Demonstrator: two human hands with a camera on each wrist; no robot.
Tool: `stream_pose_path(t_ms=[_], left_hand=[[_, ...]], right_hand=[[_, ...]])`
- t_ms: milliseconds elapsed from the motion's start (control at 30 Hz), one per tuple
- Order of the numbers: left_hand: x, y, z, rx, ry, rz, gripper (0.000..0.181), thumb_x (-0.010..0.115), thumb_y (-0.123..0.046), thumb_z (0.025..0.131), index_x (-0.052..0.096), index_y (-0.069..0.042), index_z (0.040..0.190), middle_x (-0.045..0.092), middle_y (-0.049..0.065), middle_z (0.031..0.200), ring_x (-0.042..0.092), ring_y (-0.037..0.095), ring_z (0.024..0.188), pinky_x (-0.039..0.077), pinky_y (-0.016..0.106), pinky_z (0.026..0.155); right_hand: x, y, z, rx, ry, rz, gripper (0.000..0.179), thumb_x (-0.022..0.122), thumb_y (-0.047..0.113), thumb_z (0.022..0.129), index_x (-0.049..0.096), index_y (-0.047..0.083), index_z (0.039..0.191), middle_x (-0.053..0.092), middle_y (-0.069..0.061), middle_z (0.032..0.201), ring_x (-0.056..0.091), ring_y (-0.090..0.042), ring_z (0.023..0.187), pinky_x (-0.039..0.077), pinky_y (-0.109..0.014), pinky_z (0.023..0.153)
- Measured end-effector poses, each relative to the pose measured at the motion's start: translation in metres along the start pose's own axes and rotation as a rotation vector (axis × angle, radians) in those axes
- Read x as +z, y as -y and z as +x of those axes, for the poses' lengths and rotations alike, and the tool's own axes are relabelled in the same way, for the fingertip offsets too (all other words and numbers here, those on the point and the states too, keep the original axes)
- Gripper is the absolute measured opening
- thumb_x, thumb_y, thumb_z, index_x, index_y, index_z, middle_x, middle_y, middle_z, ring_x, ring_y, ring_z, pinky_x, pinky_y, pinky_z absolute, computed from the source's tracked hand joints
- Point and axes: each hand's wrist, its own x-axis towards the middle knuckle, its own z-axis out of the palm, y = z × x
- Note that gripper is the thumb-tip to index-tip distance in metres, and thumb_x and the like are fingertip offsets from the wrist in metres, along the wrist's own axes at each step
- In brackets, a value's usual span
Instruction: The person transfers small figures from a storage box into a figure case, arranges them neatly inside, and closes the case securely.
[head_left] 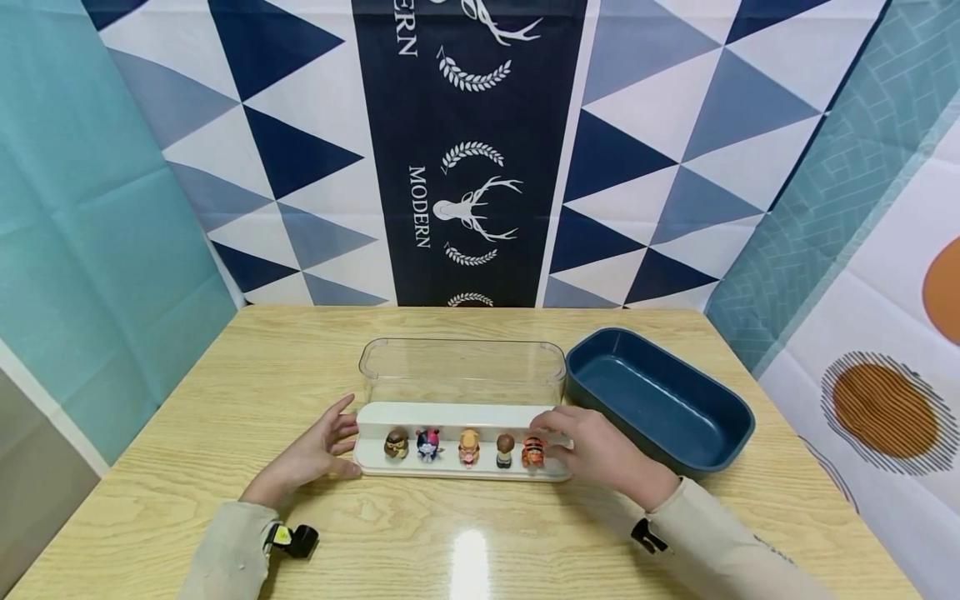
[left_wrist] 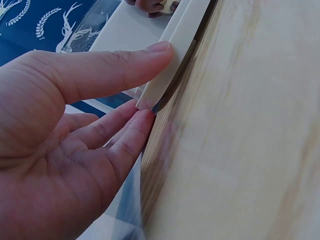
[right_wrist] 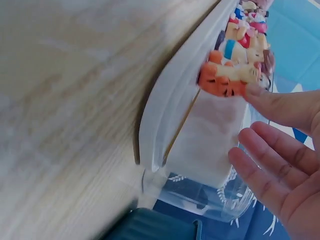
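A long white two-step display stand (head_left: 465,413) carries a row of small figurines: a brown one (head_left: 396,443), a pink-and-dark one (head_left: 428,444), a yellow-orange one (head_left: 468,447), a brown-haired one (head_left: 505,450) and an orange tiger (head_left: 533,451) at the right end. My left hand (head_left: 324,450) grips the stand's left end, with thumb (left_wrist: 115,70) on its front edge and fingertips against the corner. My right hand (head_left: 600,446) is at the tiger; its thumb (right_wrist: 280,105) touches the tiger's head. The other visible fingers are spread apart, away from the figurine.
A clear plastic cover (head_left: 461,362) stands right behind the display stand. To the right is a deep blue oblong tub (head_left: 660,400), close to my right hand and forearm. The wooden table (head_left: 420,533) ends at a patterned cloth wall (head_left: 465,167).
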Motion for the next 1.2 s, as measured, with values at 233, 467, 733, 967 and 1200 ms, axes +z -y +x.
stream_pose_path(t_ms=[233, 467, 733, 967, 1200], left_hand=[[-0.001, 0.0, 0.0, 0.004, 0.005, -0.006, 0.118, 0.075, 0.02, 0.071, -0.005, 0.004, 0.156, 0.023, 0.039, 0.152, 0.027, 0.054, 0.139, 0.039, 0.046, 0.112], [-0.001, 0.002, 0.001, 0.004, -0.002, 0.004, 0.118, 0.075, 0.02, 0.071, -0.005, 0.003, 0.156, 0.023, 0.039, 0.151, 0.027, 0.054, 0.138, 0.039, 0.046, 0.112], [-0.001, 0.003, 0.001, 0.013, 0.001, 0.001, 0.118, 0.076, 0.02, 0.071, -0.005, 0.004, 0.156, 0.024, 0.039, 0.151, 0.027, 0.055, 0.138, 0.04, 0.045, 0.112], [-0.001, 0.003, 0.001, -0.001, 0.001, 0.004, 0.118, 0.076, 0.019, 0.072, -0.005, 0.002, 0.157, 0.023, 0.038, 0.151, 0.027, 0.054, 0.139, 0.039, 0.047, 0.113], [-0.001, 0.003, 0.001, -0.007, -0.003, 0.01, 0.118, 0.076, 0.018, 0.072, -0.004, 0.002, 0.157, 0.024, 0.038, 0.152, 0.028, 0.053, 0.138, 0.038, 0.049, 0.113]], right_hand=[[-0.015, -0.006, 0.005, -0.031, 0.0, -0.123, 0.037, 0.086, 0.005, 0.074, 0.071, 0.007, 0.108, 0.07, -0.006, 0.099, 0.066, -0.017, 0.083, 0.058, -0.029, 0.064], [-0.028, -0.01, 0.012, -0.074, -0.001, -0.211, 0.04, 0.089, 0.006, 0.071, 0.071, 0.008, 0.107, 0.07, -0.005, 0.099, 0.064, -0.02, 0.088, 0.06, -0.035, 0.07], [-0.039, -0.018, 0.025, -0.084, -0.021, -0.278, 0.041, 0.09, 0.013, 0.072, 0.072, 0.009, 0.108, 0.069, -0.005, 0.105, 0.061, -0.022, 0.095, 0.058, -0.038, 0.078], [-0.038, -0.03, 0.035, -0.047, 0.004, -0.282, 0.051, 0.088, 0.022, 0.076, 0.067, 0.007, 0.121, 0.065, -0.011, 0.118, 0.059, -0.029, 0.105, 0.056, -0.045, 0.085], [-0.027, -0.046, 0.048, 0.01, 0.066, -0.287, 0.064, 0.082, 0.032, 0.083, 0.057, 0.005, 0.135, 0.057, -0.018, 0.131, 0.054, -0.036, 0.117, 0.051, -0.053, 0.096]])
